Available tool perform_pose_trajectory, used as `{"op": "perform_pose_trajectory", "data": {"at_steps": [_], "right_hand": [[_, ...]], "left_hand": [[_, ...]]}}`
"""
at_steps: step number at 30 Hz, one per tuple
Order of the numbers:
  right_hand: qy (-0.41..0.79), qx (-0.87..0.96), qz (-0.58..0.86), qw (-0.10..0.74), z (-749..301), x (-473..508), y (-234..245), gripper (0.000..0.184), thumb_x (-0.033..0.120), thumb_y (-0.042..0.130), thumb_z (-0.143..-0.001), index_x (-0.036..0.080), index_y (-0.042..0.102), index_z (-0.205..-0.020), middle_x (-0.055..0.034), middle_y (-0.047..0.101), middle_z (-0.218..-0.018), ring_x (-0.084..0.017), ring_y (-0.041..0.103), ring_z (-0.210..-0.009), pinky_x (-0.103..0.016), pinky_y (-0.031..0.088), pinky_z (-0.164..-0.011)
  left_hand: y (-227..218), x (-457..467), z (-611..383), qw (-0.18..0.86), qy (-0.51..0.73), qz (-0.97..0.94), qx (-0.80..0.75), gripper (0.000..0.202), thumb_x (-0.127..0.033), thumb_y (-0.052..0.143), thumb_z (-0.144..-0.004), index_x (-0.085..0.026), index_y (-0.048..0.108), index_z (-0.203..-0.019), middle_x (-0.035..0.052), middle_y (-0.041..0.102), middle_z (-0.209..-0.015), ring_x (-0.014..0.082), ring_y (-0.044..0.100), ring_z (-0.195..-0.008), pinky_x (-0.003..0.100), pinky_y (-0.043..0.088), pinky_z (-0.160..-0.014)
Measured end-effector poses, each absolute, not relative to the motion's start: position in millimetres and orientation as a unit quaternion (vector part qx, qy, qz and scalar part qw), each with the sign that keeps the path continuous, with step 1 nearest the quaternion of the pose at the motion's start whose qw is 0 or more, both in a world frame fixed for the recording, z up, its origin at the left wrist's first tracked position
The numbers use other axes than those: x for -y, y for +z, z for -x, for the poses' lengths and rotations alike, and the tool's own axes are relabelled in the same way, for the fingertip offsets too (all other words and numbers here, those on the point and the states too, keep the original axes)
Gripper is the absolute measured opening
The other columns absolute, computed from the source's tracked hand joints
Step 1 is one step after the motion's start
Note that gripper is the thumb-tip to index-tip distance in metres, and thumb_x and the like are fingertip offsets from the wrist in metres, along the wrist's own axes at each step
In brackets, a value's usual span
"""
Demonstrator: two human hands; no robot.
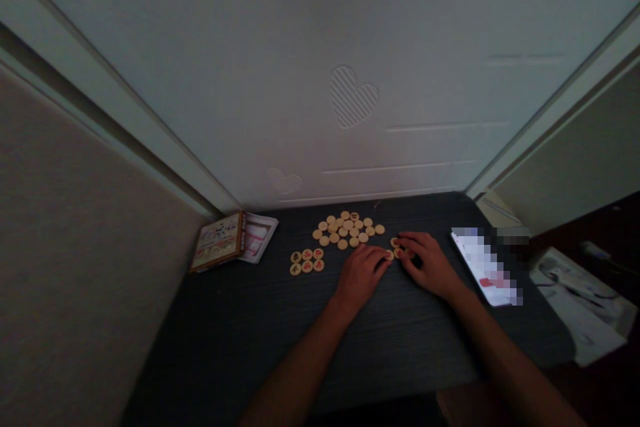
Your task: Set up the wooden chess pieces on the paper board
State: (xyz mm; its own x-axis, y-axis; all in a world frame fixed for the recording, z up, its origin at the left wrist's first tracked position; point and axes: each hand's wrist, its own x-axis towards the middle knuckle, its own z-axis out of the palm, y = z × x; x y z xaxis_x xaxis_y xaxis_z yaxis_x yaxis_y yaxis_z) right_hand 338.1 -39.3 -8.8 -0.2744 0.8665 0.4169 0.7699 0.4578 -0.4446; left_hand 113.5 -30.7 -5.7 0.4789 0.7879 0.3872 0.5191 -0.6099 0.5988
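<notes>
Round wooden Chinese chess pieces lie on a dark table. My left hand (361, 275) is closed, its thumb and index fingertips at the edge of a red-marked Chinese chess piece (389, 255). Just right of it, my right hand (429, 264) arches over a small group of pieces, thumb and fingers apart; the fingers partly cover that group. One red-marked piece (397, 253) shows between the two hands. To the left, several face-up pieces (307, 266) form two short rows, with red and dark characters. Behind the hands spreads a loose cluster of mostly blank-side-up pieces (348, 225).
A printed box (219, 241) and some papers (260, 235) sit at the table's back left. On the right lies a lit phone (483, 270), partly blurred out. A pale door (300, 80) with embossed hearts rises behind the dark table (240, 333). White packaging (585, 300) is beyond the right edge.
</notes>
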Motion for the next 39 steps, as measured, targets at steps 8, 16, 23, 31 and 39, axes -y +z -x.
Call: {"op": "perform_pose_trajectory", "data": {"at_steps": [8, 16, 23, 31, 39], "right_hand": [[0.081, 0.791, 0.514, 0.321, -338, 40, -7, 0.031, 0.035, 0.06, -0.095, 0.029, 0.069, -0.124, -0.0093, 0.066, -0.128, -0.029, 0.061, -0.117, -0.052, 0.05, -0.101], [0.087, 0.788, 0.521, 0.317, -338, 41, -7, 0.032, 0.036, 0.06, -0.095, 0.029, 0.068, -0.125, -0.0096, 0.065, -0.129, -0.029, 0.061, -0.118, -0.052, 0.05, -0.102], [0.084, 0.784, 0.52, 0.328, -338, 41, -8, 0.032, 0.038, 0.059, -0.095, 0.03, 0.07, -0.124, -0.0096, 0.065, -0.128, -0.03, 0.061, -0.118, -0.053, 0.051, -0.101], [0.097, 0.78, 0.522, 0.331, -338, 42, -5, 0.031, 0.037, 0.06, -0.096, 0.029, 0.07, -0.124, -0.0097, 0.065, -0.128, -0.029, 0.06, -0.119, -0.052, 0.051, -0.102], [0.099, 0.778, 0.52, 0.339, -338, 43, -6, 0.032, 0.036, 0.061, -0.095, 0.028, 0.069, -0.125, -0.0103, 0.063, -0.13, -0.029, 0.059, -0.12, -0.052, 0.05, -0.104]], "left_hand": [[-4, 32, -114, 0.207, 0.334, -0.834, -0.386, 0.014, -0.027, 0.062, -0.098, -0.024, 0.069, -0.109, 0.0036, 0.074, -0.112, 0.0217, 0.067, -0.106, 0.042, 0.054, -0.1], [8, 32, -98, 0.181, 0.332, -0.822, -0.426, 0.019, -0.029, 0.06, -0.098, -0.024, 0.066, -0.116, 0.0051, 0.071, -0.114, 0.0224, 0.066, -0.11, 0.04, 0.054, -0.1], [12, 37, -73, 0.065, 0.291, -0.807, -0.51, 0.031, -0.024, 0.061, -0.095, -0.021, 0.06, -0.125, 0.0104, 0.066, -0.125, 0.0304, 0.058, -0.117, 0.051, 0.049, -0.102], [12, 49, -71, 0.03, 0.278, -0.79, -0.545, 0.033, -0.026, 0.061, -0.094, -0.02, 0.059, -0.126, 0.0143, 0.063, -0.129, 0.0358, 0.056, -0.117, 0.057, 0.045, -0.102], [12, 60, -71, 0.07, 0.275, -0.807, -0.518, 0.024, -0.022, 0.06, -0.094, -0.024, 0.065, -0.118, 0.0096, 0.067, -0.121, 0.0335, 0.059, -0.111, 0.054, 0.049, -0.095]]}}
